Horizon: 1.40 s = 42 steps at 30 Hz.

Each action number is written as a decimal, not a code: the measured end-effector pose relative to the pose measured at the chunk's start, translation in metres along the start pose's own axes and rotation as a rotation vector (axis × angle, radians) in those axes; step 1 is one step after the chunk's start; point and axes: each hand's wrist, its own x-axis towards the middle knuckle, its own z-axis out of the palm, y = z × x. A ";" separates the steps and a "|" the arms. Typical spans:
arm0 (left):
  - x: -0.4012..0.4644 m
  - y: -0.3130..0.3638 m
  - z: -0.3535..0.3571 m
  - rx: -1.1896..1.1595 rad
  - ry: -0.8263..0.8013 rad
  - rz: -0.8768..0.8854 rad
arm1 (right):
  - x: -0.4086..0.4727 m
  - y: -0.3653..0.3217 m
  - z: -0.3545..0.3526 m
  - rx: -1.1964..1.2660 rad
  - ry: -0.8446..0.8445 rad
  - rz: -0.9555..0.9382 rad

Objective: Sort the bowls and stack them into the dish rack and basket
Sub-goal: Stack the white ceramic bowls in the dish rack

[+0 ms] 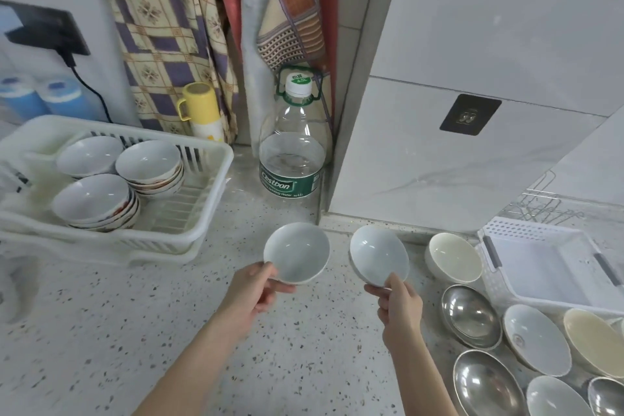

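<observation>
As you look down at the speckled counter (pixel 135 331), the white dish rack (pixel 209 199) sits at far left and holds three stacks of white bowls (pixel 148 162), one far left, one far right, one near. Just right of the rack, a clear water bottle (pixel 293 152) stands against the far wall corner, with a yellow mug (pixel 199 105) behind the rack. At centre, your left hand (pixel 256 290) pinches the near rim of a pale bowl (pixel 297 252), thumb on the inside, fingers curled beneath, the bowl lifted clear of the counter. Beside it, apart, your right hand (pixel 398 304) grips the near rim of a second pale bowl (pixel 378 253), tilted so that its hollow faces you. Farther right, loose bowls lie on the counter: a cream bowl (pixel 456 257), two steel bowls (pixel 471 316) and several white ones (pixel 537 338). At far right the white basket (pixel 553 267) rests beside them, its floor bare.
</observation>
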 end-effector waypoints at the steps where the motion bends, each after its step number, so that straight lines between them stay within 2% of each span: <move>1: -0.008 0.003 -0.010 -0.012 0.005 0.028 | -0.006 -0.003 0.006 -0.019 -0.024 -0.029; 11: -0.039 0.064 -0.124 -0.254 0.171 0.288 | -0.072 -0.020 0.094 -0.201 -0.249 -0.305; 18: -0.042 0.107 -0.224 -0.241 0.338 0.388 | -0.116 -0.020 0.194 -0.453 -0.403 -0.444; 24: -0.036 0.126 -0.288 -0.227 0.368 0.406 | -0.135 -0.010 0.273 -0.732 -0.331 -0.562; 27: -0.031 0.132 -0.312 -0.210 0.333 0.415 | -0.136 -0.003 0.297 -0.870 -0.247 -0.550; 32: -0.023 0.144 -0.336 -0.148 0.252 0.416 | -0.137 0.005 0.320 -0.951 -0.168 -0.489; 42: 0.011 0.150 -0.350 -0.087 0.197 0.365 | -0.136 0.009 0.347 -1.264 -0.143 -0.480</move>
